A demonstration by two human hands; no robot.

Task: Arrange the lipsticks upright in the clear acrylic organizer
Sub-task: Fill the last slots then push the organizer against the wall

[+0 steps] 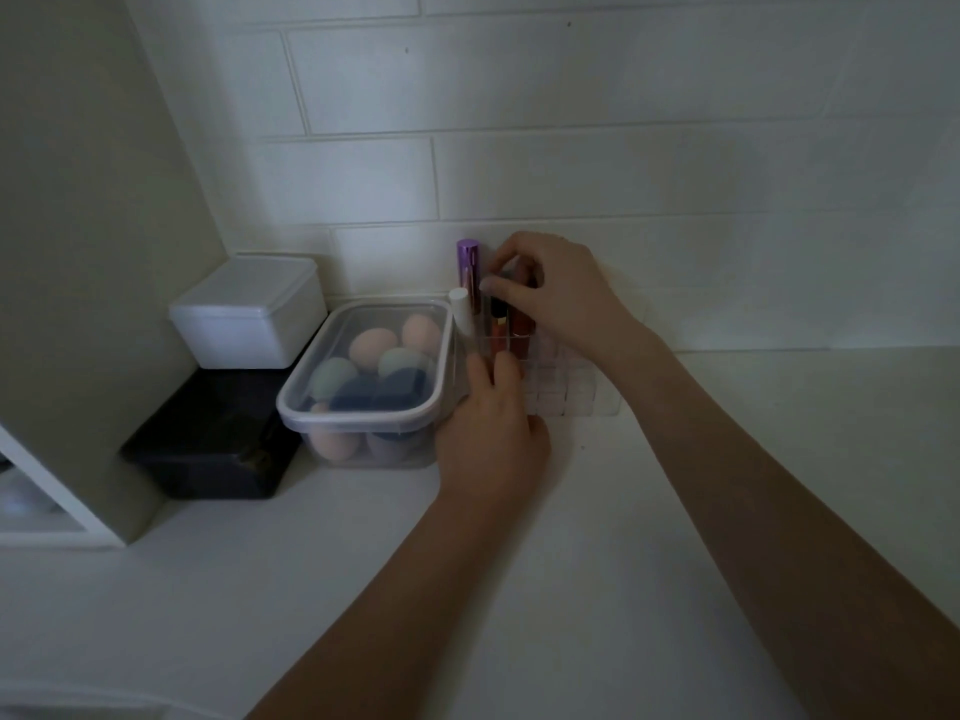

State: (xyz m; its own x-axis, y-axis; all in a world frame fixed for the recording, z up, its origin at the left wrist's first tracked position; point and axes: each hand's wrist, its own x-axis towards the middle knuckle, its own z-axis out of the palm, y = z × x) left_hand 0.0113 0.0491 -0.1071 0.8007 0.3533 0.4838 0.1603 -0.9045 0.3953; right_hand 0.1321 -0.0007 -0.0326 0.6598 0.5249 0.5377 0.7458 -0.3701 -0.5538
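Note:
The clear acrylic organizer [576, 392] stands on the white counter against the tiled wall. Upright in its back cells are a purple-capped tube [467, 267], a white-capped tube [461, 309] and a red lipstick [521, 330]. My right hand [556, 288] reaches over the organizer, its fingertips pinched on the top of a black lipstick [497, 306] that stands in a cell. My left hand [493, 428] rests against the organizer's front left corner, fingers curled on its edge.
A clear lidded box of makeup sponges [363, 376] sits directly left of the organizer. Further left a white lidded box [249, 314] is stacked on a black box [213, 444], beside a cabinet side [78, 252].

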